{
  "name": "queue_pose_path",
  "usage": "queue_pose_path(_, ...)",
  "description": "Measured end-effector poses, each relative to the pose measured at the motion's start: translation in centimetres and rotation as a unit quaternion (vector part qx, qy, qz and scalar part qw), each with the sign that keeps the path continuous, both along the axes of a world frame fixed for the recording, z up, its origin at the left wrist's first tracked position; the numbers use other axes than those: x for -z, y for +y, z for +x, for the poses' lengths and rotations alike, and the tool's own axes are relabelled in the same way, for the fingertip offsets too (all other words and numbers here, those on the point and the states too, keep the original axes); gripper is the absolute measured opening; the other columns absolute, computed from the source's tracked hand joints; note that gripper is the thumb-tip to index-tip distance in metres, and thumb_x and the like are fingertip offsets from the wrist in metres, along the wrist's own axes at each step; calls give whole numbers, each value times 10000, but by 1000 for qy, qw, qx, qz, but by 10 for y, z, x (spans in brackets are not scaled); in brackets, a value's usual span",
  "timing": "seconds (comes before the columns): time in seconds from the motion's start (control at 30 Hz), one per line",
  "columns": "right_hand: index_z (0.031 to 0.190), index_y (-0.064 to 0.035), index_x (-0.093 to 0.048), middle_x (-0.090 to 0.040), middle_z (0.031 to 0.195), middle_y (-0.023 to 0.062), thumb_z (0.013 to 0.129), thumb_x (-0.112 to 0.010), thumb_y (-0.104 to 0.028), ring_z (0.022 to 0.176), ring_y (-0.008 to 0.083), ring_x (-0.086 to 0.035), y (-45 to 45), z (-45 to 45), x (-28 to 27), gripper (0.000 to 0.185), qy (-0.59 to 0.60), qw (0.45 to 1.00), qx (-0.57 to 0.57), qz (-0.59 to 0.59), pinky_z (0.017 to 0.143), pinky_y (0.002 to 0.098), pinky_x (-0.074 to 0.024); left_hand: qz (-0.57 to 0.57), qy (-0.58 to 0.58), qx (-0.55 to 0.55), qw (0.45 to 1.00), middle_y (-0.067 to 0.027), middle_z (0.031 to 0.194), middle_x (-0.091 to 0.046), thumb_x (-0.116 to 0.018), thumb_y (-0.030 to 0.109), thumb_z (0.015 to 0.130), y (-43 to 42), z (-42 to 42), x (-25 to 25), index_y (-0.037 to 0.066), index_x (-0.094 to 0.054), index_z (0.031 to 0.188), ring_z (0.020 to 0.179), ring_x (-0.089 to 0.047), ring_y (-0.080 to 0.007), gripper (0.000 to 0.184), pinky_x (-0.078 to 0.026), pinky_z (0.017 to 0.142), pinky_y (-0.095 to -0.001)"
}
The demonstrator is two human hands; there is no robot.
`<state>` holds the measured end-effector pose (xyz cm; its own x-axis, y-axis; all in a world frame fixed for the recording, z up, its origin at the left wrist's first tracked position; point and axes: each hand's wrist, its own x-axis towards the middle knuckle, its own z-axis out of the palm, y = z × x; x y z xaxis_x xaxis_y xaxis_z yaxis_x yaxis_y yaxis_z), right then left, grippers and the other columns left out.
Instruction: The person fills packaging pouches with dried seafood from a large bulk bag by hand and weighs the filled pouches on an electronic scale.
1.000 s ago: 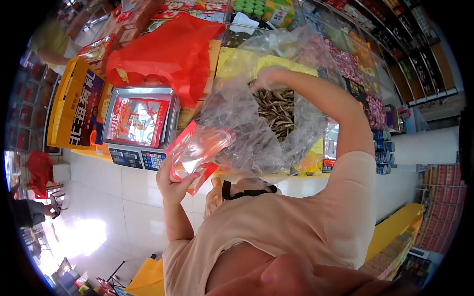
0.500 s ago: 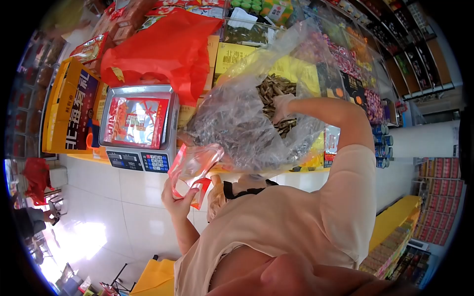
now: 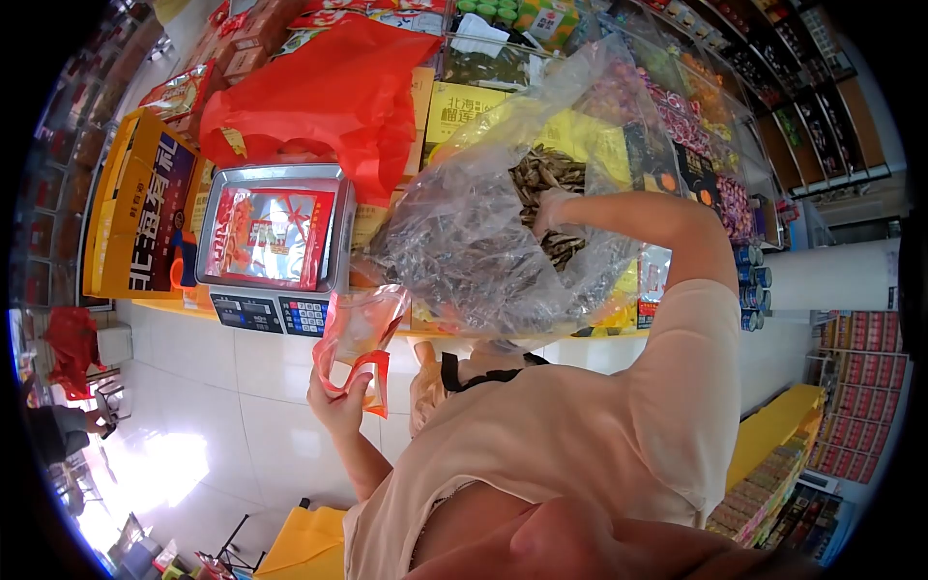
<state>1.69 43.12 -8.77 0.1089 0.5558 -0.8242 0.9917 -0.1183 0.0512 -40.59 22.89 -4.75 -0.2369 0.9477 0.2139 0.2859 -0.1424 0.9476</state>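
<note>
My left hand (image 3: 338,404) grips a red and clear plastic pouch (image 3: 365,329) by its lower end, fingers closed round the edge. The pouch's upper part stands just in front of the scale (image 3: 324,266). Inside a large clear plastic bag (image 3: 454,251) lies a heap of small dried fish (image 3: 543,179). My right hand (image 3: 555,211) reaches into the bag's mouth, its fingers curled into the heap and partly hidden among the fish. On the scale's tray lies a flat red and silver packet (image 3: 269,237).
A red plastic bag (image 3: 319,97) lies behind the scale. Left of it stands a yellow gift box (image 3: 130,208). Yellow boxes (image 3: 464,108) lie under the clear bag, with packaged goods beyond. Small cans (image 3: 752,280) are stacked at the right. Tiled floor (image 3: 217,377) shows below the counter.
My left hand has moved slightly left and down with the pouch, which now stands more upright. My right hand stays in the dried fish, with only a small shift.
</note>
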Motion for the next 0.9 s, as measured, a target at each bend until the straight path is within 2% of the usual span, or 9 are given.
queue_pose_path(0.13, 848, 13, -648, -628, 854, 101, 545, -729, -476, 725, 185, -581, 2, -5, 5, 581, 8, 998, -28, -50, 592, 366, -437, -23, -29, -7, 999, -122, 996, -609, -795, 116, 596, -3, 2, -2, -49, -525, 1091, 880, -578, -180, 588, -459, 765, -278)
queue_pose_path(0.2, 892, -10, -650, -617, 857, 80, 572, -715, -499, 721, 188, -563, 1, -6, 22, 588, 11, 980, -159, -116, 591, 357, -428, -36, -31, -14, 999, -120, 997, -608, -791, 110, 606, -5, 2, -2, -50, -519, 1096, 882, -577, -183, 583, -460, 764, -278)
queue_pose_path(0.33, 899, 15, -636, -619, 875, 109, 620, -658, -527, 762, 237, -555, -2, 2, 43, 610, 11, 977, -203, -61, 621, 369, -412, -11, -37, -17, 999, -117, 993, -608, -792, 115, 609, -4, 6, -8, -50, -517, 1097, 876, -577, -179, 584, -460, 761, -275)
queue_pose_path(0.43, 974, -24, -629, -613, 926, 113, 649, -631, -537, 813, 265, -556, -2, 2, 41, 608, 53, 942, -310, -115, 674, 367, -422, -45, -26, 12, 999, -102, 1090, -561, -726, -12, 620, -8, 3, -7, -23, -487, 1136, 975, -538, -181, 569, -428, 826, -277)
queue_pose_path(0.5, 1039, -62, -614, -583, 1003, 39, 713, -631, -473, 898, 176, -506, -11, -6, 42, 525, -11, 935, -341, -94, 728, 328, -393, -51, -18, 9, 998, -105, 1095, -559, -714, -22, 623, -9, 4, -7, -24, -489, 1134, 978, -537, -184, 558, -427, 826, -280)
queue_pose_path(0.6, 1050, -29, -598, -592, 1014, 123, 651, -631, -526, 906, 304, -545, -12, -9, 34, 639, 21, 953, -291, -82, 753, 367, -430, -27, -13, -20, 999, -113, 1003, -606, -806, 163, 601, -8, 9, -12, -42, -523, 1093, 884, -572, -187, 604, -456, 763, -281)
queue_pose_path(0.7, 1066, -19, -580, -582, 1027, 120, 640, -657, -501, 905, 283, -544, -5, 5, 76, 648, 12, 947, -303, -101, 742, 359, -430, 17, 10, 0, 1000, -123, 1006, -607, -818, 181, 572, -1, 14, -19, -33, -531, 1090, 903, -579, -212, 630, -454, 782, -304)
queue_pose_path(0.8, 1050, -20, -580, -586, 999, 113, 651, -685, -431, 875, 258, -546, -17, -23, -12, 582, 7, 985, -150, -82, 718, 357, -434, 67, 66, 57, 994, -140, 1013, -606, -826, 202, 549, 17, 19, -30, -26, -537, 1089, 924, -583, -246, 654, -451, 801, -329)
queue_pose_path(0.9, 1006, -25, -598, -592, 953, 109, 640, -710, -358, 828, 244, -555, -11, -4, 3, 507, 26, 990, -123, -57, 672, 365, -441, 139, 103, 98, 980, -128, 1010, -611, -828, 242, 533, 49, 40, -54, -15, -541, 1093, 915, -588, -275, 680, -456, 795, -338)
